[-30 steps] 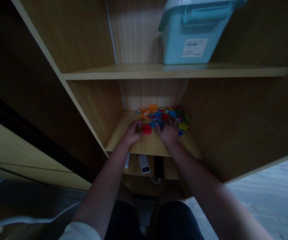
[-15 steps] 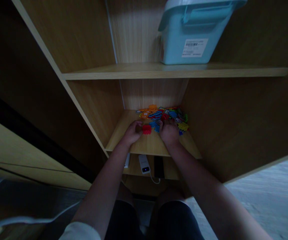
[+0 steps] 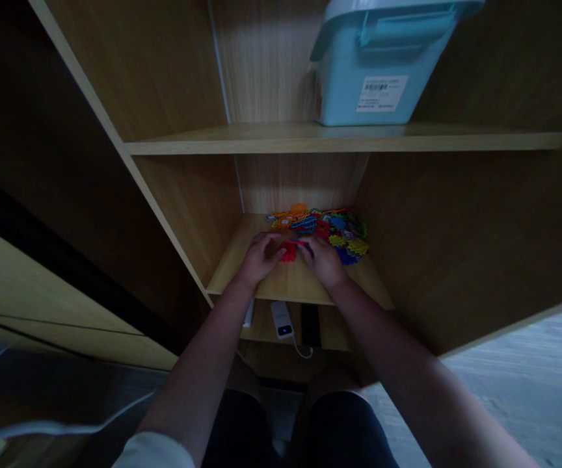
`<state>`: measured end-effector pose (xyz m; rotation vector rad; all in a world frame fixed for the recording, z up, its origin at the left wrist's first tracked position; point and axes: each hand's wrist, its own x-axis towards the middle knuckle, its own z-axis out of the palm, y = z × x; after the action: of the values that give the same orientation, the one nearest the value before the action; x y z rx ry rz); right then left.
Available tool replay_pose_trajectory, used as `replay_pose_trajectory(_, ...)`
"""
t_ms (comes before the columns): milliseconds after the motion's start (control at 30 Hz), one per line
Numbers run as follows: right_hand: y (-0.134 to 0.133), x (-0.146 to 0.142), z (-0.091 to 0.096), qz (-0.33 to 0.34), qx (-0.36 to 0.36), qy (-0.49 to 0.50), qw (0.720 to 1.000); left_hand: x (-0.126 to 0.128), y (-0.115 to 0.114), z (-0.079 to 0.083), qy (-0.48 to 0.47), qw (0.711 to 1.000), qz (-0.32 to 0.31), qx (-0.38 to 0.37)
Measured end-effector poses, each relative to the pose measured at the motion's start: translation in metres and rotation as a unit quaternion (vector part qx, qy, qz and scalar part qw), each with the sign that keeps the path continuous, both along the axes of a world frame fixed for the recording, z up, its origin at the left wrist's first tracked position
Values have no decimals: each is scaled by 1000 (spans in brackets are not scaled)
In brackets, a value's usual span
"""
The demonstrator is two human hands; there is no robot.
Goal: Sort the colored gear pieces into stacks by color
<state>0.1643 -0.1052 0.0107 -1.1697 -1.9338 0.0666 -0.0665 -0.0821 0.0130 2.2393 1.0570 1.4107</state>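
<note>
Reaching into the middle compartment of a wooden cabinet, I have both hands together on one small red piece [image 3: 289,251]. My left hand [image 3: 259,257] grips it from the left with curled fingers, and my right hand [image 3: 324,261] closes on it from the right, so the two hands meet over it with the fingertips touching. The red piece sits just above the middle shelf [image 3: 288,285], near its front half and slightly left of centre. Whether my right hand also pinches a second piece I cannot tell; it is too dark and small there.

Just behind the hands, toward the back right corner of the same shelf, lies a loose pile of coloured pieces [image 3: 332,227] in orange, blue, yellow, green and red. On the upper shelf [image 3: 310,138] stands a light blue storage box [image 3: 373,71] with a white label facing me. Below, on the lower shelf, a white power bank [image 3: 281,320] lies flat with a thin cable [image 3: 303,353] trailing off it, and a dark slab [image 3: 311,325] lies just beside it.
</note>
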Motion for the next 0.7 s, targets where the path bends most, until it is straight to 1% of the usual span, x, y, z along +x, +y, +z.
replay_pose_trajectory(67, 0, 0, -2, 31, 12, -13, 999, 0, -1, 1, 14, 1000, -12, 24)
replay_pose_trajectory(133, 1, 0, -3, 57, 33, -4, 998, 0, -2, 2, 25, 998, -24, 44)
replay_pose_trajectory(300, 0, 0, -2, 85, 64, 10, 994, 1, -1, 1, 37, 997, -36, 63)
replay_pose_trajectory(400, 0, -1, 0, 92, 72, 6, 993, 2, -3, 1, 35, 997, -32, 54)
replay_pose_trajectory(500, -2, -3, 2, 89, 80, 4, 993, 2, -6, 2, 10, 999, -26, 35)
replay_pose_trajectory(633, -5, -6, 6, 75, 83, 15, 994, 1, -5, 0, -25, 999, 7, 24)
replay_pose_trajectory(700, -6, -6, 7, 75, 76, 21, 994, 0, -3, -1, -38, 999, 12, 15)
